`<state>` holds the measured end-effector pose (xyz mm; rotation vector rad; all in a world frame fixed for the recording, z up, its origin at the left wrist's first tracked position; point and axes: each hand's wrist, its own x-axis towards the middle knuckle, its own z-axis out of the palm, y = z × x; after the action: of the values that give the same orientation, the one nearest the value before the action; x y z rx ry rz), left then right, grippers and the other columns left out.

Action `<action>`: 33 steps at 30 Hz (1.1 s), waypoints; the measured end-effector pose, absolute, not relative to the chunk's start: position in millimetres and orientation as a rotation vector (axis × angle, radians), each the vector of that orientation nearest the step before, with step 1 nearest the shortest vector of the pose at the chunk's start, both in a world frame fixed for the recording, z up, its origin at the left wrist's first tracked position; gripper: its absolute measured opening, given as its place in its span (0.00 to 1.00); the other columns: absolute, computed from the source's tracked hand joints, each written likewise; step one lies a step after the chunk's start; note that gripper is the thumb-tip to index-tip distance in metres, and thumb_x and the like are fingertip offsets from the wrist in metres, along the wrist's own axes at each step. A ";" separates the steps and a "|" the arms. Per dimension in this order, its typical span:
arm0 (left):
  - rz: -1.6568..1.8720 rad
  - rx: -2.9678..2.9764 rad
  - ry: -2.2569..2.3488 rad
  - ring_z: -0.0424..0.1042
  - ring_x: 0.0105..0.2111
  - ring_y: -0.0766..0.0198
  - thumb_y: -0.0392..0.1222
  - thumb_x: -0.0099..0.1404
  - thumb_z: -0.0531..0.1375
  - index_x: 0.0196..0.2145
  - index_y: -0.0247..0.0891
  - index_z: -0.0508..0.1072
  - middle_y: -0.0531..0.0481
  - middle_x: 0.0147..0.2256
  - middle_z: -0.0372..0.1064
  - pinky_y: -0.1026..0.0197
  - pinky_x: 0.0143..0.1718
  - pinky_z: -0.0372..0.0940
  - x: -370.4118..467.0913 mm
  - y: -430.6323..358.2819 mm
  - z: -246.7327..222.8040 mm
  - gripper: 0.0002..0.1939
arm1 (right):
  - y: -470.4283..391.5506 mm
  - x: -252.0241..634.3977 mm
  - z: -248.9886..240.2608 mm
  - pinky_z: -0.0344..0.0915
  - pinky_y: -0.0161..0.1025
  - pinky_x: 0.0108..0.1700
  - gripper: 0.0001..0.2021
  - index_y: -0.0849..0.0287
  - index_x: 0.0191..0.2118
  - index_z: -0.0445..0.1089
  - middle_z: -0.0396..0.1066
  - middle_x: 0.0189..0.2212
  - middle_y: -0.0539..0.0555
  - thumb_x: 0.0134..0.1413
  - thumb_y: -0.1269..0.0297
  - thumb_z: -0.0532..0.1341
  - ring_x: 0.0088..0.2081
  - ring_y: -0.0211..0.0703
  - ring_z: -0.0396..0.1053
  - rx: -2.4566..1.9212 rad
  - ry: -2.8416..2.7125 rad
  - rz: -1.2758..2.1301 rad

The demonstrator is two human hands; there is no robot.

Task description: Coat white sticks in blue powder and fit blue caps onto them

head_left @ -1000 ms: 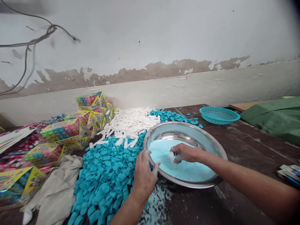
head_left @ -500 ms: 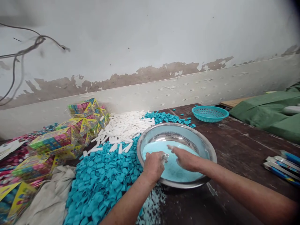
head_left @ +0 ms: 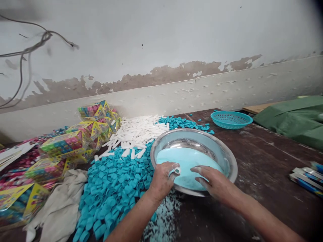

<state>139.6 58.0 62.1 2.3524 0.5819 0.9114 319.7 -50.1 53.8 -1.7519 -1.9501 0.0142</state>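
Note:
In my left hand (head_left: 161,179) a small white plastic tube (head_left: 177,170) is pinched, its round open end turned towards me. The hand sits over the near left rim of a steel basin (head_left: 234,164). Inside the basin lies a pale blue, powder-like mass (head_left: 185,156). My right hand (head_left: 214,181) hovers over the basin's near right side, fingers stretched and apart from the thumb, with nothing visible between them. To the left, teal plastic caps (head_left: 113,181) are heaped against the basin, and a pile of white tubes (head_left: 140,129) lies behind them.
More teal caps (head_left: 179,122) lie behind the basin. A teal perforated basket (head_left: 232,121) stands at the back right, near green cloth (head_left: 290,117). Wrapped colourful packs (head_left: 63,144) and a beige cloth (head_left: 63,201) are on the left. Blue-and-white packets (head_left: 306,179) lie far right.
My right hand has drawn back from the middle of the basin towards its near right rim. My left hand still holds the tube, its open end tipped more towards me. The view has shifted slightly.

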 end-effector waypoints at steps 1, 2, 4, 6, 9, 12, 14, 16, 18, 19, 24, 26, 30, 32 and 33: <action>0.930 2.328 0.589 0.69 0.41 0.61 0.33 0.57 0.56 0.38 0.41 0.74 0.50 0.39 0.73 0.59 0.45 0.62 135.3 55.0 64.3 0.12 | -57.6 312.5 53.3 0.65 0.42 0.43 0.13 0.60 0.45 0.66 0.71 0.39 0.58 0.55 0.69 0.52 0.42 0.46 0.68 -1.683 -1.921 -0.029; 0.946 2.288 0.608 0.68 0.41 0.60 0.33 0.57 0.57 0.39 0.41 0.74 0.50 0.39 0.73 0.59 0.46 0.61 129.8 51.6 67.7 0.12 | -65.5 304.3 53.8 0.66 0.41 0.43 0.12 0.60 0.45 0.66 0.71 0.39 0.57 0.56 0.69 0.52 0.42 0.44 0.68 -1.603 -1.893 -0.083; 0.974 2.158 0.671 0.68 0.42 0.60 0.34 0.57 0.57 0.38 0.40 0.73 0.49 0.40 0.72 0.60 0.46 0.61 114.1 45.1 76.9 0.11 | -81.1 286.2 56.8 0.64 0.39 0.45 0.12 0.59 0.45 0.65 0.71 0.39 0.56 0.55 0.72 0.53 0.43 0.42 0.67 -1.426 -1.844 -0.187; 0.986 1.984 0.740 0.68 0.41 0.61 0.37 0.59 0.56 0.38 0.39 0.72 0.49 0.40 0.71 0.61 0.45 0.61 91.8 40.9 85.7 0.09 | -92.8 269.0 60.1 0.63 0.37 0.47 0.14 0.59 0.46 0.63 0.71 0.40 0.56 0.53 0.75 0.54 0.45 0.41 0.66 -1.277 -1.844 -0.219; 0.987 1.702 0.834 0.69 0.36 0.63 0.41 0.61 0.54 0.36 0.35 0.69 0.48 0.36 0.71 0.62 0.41 0.62 49.8 39.9 86.0 0.08 | -93.9 248.7 56.6 0.64 0.34 0.45 0.15 0.60 0.47 0.63 0.71 0.39 0.56 0.53 0.75 0.54 0.44 0.40 0.67 -1.204 -1.966 -0.106; 0.997 1.442 0.932 0.69 0.34 0.63 0.42 0.60 0.55 0.35 0.34 0.67 0.48 0.32 0.71 0.63 0.36 0.63 9.4 39.6 66.4 0.09 | -73.8 232.3 39.6 0.67 0.34 0.39 0.11 0.59 0.42 0.67 0.72 0.35 0.56 0.56 0.72 0.51 0.38 0.40 0.69 -1.347 -2.064 0.075; 0.994 1.312 0.970 0.69 0.32 0.62 0.44 0.60 0.55 0.34 0.34 0.66 0.48 0.32 0.69 0.64 0.30 0.64 -9.7 36.9 49.0 0.10 | -53.5 221.6 25.9 0.67 0.35 0.37 0.13 0.60 0.40 0.69 0.72 0.34 0.56 0.57 0.72 0.48 0.35 0.41 0.70 -1.527 -2.103 0.187; 0.970 1.236 0.982 0.69 0.31 0.62 0.46 0.60 0.55 0.34 0.35 0.65 0.48 0.31 0.68 0.64 0.26 0.64 -20.7 32.9 34.7 0.11 | -32.5 210.9 14.7 0.66 0.38 0.42 0.16 0.61 0.43 0.68 0.71 0.40 0.58 0.56 0.76 0.46 0.40 0.43 0.69 -1.658 -2.176 0.228; 0.942 1.208 0.986 0.68 0.28 0.63 0.46 0.60 0.55 0.34 0.34 0.64 0.48 0.30 0.67 0.64 0.25 0.64 -25.4 29.0 26.2 0.11 | -13.7 200.5 8.0 0.61 0.42 0.49 0.20 0.65 0.48 0.65 0.67 0.47 0.61 0.53 0.80 0.45 0.48 0.47 0.64 -1.706 -2.285 0.196; 0.934 1.207 0.984 0.67 0.27 0.64 0.47 0.60 0.55 0.34 0.34 0.64 0.49 0.30 0.67 0.64 0.25 0.64 -26.3 27.5 23.9 0.11 | -5.8 195.8 6.3 0.59 0.43 0.52 0.22 0.67 0.50 0.64 0.65 0.49 0.62 0.50 0.82 0.45 0.50 0.49 0.62 -1.718 -2.343 0.165; 0.914 1.213 0.962 0.67 0.27 0.65 0.47 0.60 0.54 0.33 0.35 0.63 0.50 0.29 0.65 0.64 0.24 0.64 -29.2 23.9 19.6 0.12 | 14.4 182.7 5.4 0.58 0.48 0.49 0.23 0.68 0.46 0.67 0.67 0.42 0.63 0.45 0.85 0.45 0.46 0.53 0.62 -1.778 -2.503 0.011; 0.915 1.208 0.953 0.67 0.27 0.64 0.47 0.60 0.54 0.33 0.35 0.64 0.51 0.29 0.64 0.64 0.24 0.64 -31.2 22.6 17.2 0.11 | 14.0 183.6 3.9 0.61 0.46 0.45 0.22 0.66 0.41 0.68 0.66 0.38 0.62 0.44 0.85 0.45 0.42 0.51 0.64 -1.803 -2.464 0.055; 0.911 1.208 0.942 0.67 0.28 0.64 0.47 0.61 0.54 0.34 0.35 0.64 0.51 0.28 0.63 0.64 0.25 0.64 -32.6 19.3 11.7 0.11 | 6.3 190.7 -5.1 0.63 0.39 0.39 0.13 0.61 0.33 0.67 0.64 0.34 0.57 0.45 0.80 0.49 0.36 0.43 0.64 -1.756 -2.149 0.373; 0.895 1.206 0.923 0.67 0.28 0.64 0.47 0.61 0.54 0.35 0.35 0.63 0.51 0.28 0.63 0.64 0.25 0.64 -31.0 18.0 10.1 0.11 | 2.2 193.7 -10.1 0.64 0.37 0.38 0.11 0.60 0.33 0.65 0.63 0.33 0.54 0.43 0.78 0.51 0.36 0.40 0.64 -1.652 -1.949 0.562; 0.885 1.206 0.915 0.67 0.29 0.63 0.47 0.60 0.54 0.35 0.35 0.63 0.51 0.28 0.63 0.64 0.25 0.64 -29.9 17.6 9.6 0.11 | 0.5 194.7 -12.0 0.64 0.36 0.38 0.11 0.60 0.32 0.65 0.63 0.32 0.53 0.42 0.77 0.52 0.35 0.40 0.64 -1.609 -1.865 0.636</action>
<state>-29.9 17.6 9.6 1.2062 0.9153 0.8854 194.7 0.5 -12.0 -1.6090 -1.8649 0.6364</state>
